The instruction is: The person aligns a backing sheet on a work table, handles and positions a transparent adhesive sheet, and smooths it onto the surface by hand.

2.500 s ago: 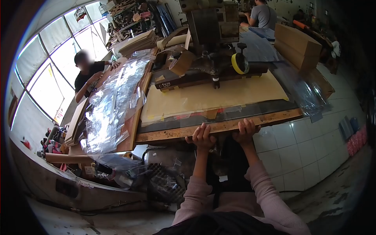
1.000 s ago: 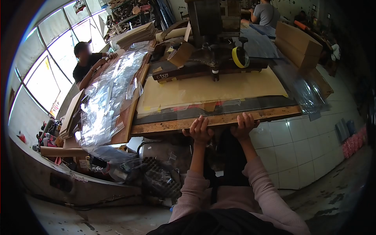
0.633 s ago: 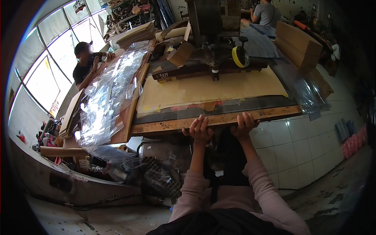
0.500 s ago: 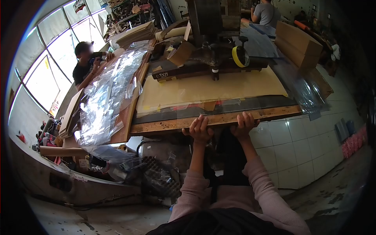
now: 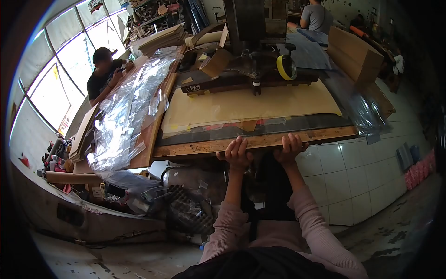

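Both of my hands are at the front wooden edge (image 5: pixel 186 149) of the worktable. My left hand (image 5: pixel 236 153) has its fingers hooked over this edge, left of the middle. To its right, my right hand (image 5: pixel 290 148) grips the same edge, fingers curled on top. Beyond the hands lies a dark flat bed (image 5: pixel 297 122) with a large yellowish sheet (image 5: pixel 260 106) on it. Bits of tape and a small brown piece (image 5: pixel 248 125) sit along the sheet's near side. A dark metal press bar (image 5: pixel 218 87) stands over the sheet's far part.
A roll of yellow tape (image 5: pixel 284 68) hangs on the machine. Clear plastic sheets (image 5: pixel 125 111) cover the left side, where another person (image 5: pixel 104 74) sits. A tall cardboard box (image 5: pixel 355 56) stands at right. A second person (image 5: pixel 316 17) is at the back.
My hands keep their place on the edge. The person at the left has lowered their head and shifted their hands slightly. The view has moved only a little.
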A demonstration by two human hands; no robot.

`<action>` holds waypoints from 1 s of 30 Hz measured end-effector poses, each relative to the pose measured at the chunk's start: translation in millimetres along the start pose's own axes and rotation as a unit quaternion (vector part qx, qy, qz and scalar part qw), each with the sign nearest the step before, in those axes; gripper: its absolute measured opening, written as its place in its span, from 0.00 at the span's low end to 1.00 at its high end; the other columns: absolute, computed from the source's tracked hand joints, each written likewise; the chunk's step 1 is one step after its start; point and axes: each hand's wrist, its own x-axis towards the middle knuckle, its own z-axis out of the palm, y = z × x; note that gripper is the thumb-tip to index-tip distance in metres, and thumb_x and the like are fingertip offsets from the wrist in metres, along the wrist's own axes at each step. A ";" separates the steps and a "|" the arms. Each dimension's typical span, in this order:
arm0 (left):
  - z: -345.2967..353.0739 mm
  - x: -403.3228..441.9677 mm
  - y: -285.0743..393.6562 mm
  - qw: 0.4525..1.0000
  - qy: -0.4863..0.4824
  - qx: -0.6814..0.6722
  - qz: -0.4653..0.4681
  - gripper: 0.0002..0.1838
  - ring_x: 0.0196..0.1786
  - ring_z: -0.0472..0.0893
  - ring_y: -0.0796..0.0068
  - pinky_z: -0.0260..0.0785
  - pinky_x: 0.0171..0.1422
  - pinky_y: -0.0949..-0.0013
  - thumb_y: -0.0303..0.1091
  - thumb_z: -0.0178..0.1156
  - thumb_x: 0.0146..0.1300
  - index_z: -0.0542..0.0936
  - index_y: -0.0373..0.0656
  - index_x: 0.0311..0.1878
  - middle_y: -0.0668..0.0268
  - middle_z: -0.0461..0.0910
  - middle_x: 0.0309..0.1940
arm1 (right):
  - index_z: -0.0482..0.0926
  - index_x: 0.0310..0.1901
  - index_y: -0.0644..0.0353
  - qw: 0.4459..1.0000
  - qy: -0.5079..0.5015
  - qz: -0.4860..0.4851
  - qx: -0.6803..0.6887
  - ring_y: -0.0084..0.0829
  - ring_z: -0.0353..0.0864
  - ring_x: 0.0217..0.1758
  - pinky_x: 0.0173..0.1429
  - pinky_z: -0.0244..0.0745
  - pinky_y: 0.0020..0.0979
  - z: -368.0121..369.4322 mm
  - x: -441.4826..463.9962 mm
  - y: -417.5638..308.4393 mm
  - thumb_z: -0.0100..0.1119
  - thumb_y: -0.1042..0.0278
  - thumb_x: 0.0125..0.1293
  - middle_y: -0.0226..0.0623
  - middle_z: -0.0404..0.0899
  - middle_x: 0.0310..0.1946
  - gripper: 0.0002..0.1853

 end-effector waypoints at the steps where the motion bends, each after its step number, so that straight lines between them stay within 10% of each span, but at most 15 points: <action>1: 0.0 0.4 0.2 1.000 0.001 0.003 0.000 0.20 0.59 0.67 0.72 0.25 0.74 0.48 0.49 0.35 0.70 0.74 0.53 0.50 0.73 0.73 0.52 | 0.66 0.53 0.46 1.000 0.001 0.000 0.001 0.34 0.64 0.62 0.74 0.31 0.54 0.6 -0.9 0.1 0.28 0.41 0.71 0.30 0.67 0.54 0.23; 30: 1.5 1.2 0.5 1.000 0.011 0.008 0.000 0.20 0.58 0.69 0.72 0.26 0.74 0.49 0.49 0.35 0.70 0.76 0.53 0.47 0.73 0.75 0.50 | 0.65 0.54 0.46 1.000 -0.005 -0.003 0.001 0.35 0.63 0.63 0.75 0.30 0.53 0.0 -0.2 1.5 0.29 0.42 0.71 0.31 0.66 0.54 0.22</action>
